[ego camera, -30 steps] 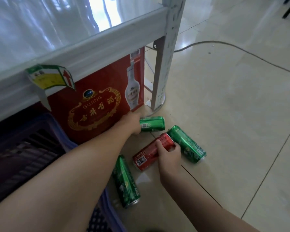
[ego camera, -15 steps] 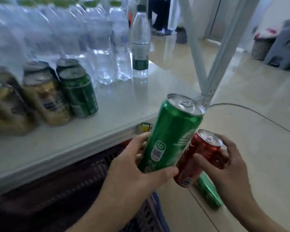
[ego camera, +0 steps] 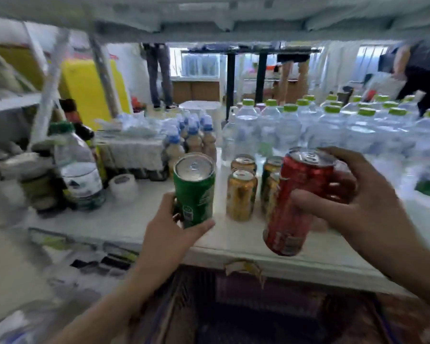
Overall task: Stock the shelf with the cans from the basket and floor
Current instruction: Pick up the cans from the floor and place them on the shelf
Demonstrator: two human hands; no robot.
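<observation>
My left hand (ego camera: 168, 234) grips a green can (ego camera: 194, 188), held upright over the white shelf (ego camera: 124, 219). My right hand (ego camera: 358, 202) grips a red can (ego camera: 297, 202), tilted slightly, above the shelf's front edge. Several gold and green cans (ego camera: 241, 193) stand on the shelf between and behind the two held cans. The basket (ego camera: 258, 306) shows dimly below the shelf.
Rows of water bottles with green caps (ego camera: 333, 127) fill the right of the shelf. Small blue-capped bottles (ego camera: 191, 137), a large jug (ego camera: 77, 167) and a tape roll (ego camera: 123, 186) sit at the left. An upper shelf (ego camera: 209, 18) hangs overhead. People stand beyond.
Both hands lifted the green and red cans off the floor and raised them to shelf height. The view swung up from the floor to the shelf.
</observation>
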